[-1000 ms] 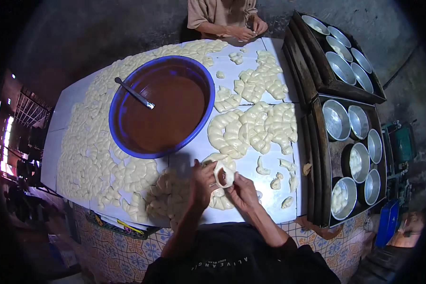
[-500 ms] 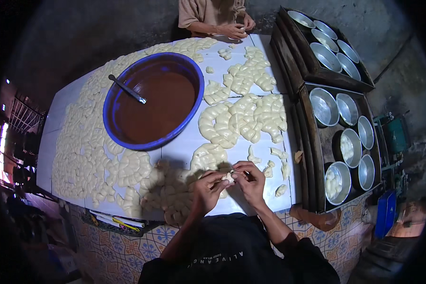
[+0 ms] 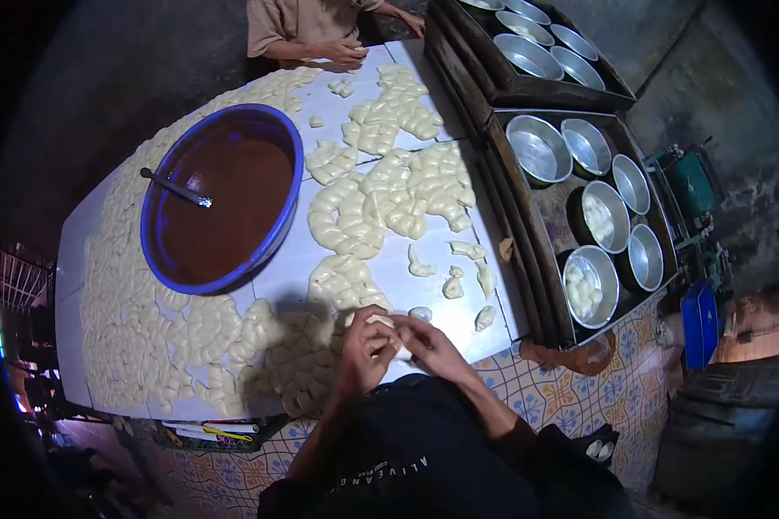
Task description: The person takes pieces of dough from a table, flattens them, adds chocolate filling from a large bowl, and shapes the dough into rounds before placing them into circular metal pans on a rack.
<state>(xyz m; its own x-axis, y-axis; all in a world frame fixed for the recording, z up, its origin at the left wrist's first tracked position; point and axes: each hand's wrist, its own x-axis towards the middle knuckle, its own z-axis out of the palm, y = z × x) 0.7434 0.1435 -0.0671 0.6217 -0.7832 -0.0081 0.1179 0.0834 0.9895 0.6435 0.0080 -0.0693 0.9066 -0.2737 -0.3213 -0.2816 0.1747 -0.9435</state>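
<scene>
Close to the table's near edge, my left hand (image 3: 365,353) and my right hand (image 3: 433,350) meet with fingers bent around a small piece of pale dough (image 3: 380,321). The fingers hide part of it. A dough sheet (image 3: 344,282), scored into segments, lies just beyond my left hand. Another small dough lump (image 3: 420,313) sits on the table past my right hand. Several loose scraps, among them a dough scrap (image 3: 485,318), are scattered to the right.
A blue tub (image 3: 296,186) of brown mixture holds a dark-handled utensil (image 3: 175,188). Dough covers much of the white table (image 3: 277,281). At right, stacked wooden trays (image 3: 504,177) carry round metal tins (image 3: 538,149), some with dough balls. Another person (image 3: 316,35) stands across the table.
The view has swung, so the table and tub sit further left. My hands remain together around the dough, now turned differently. Across the table, the other person's hands have moved apart.
</scene>
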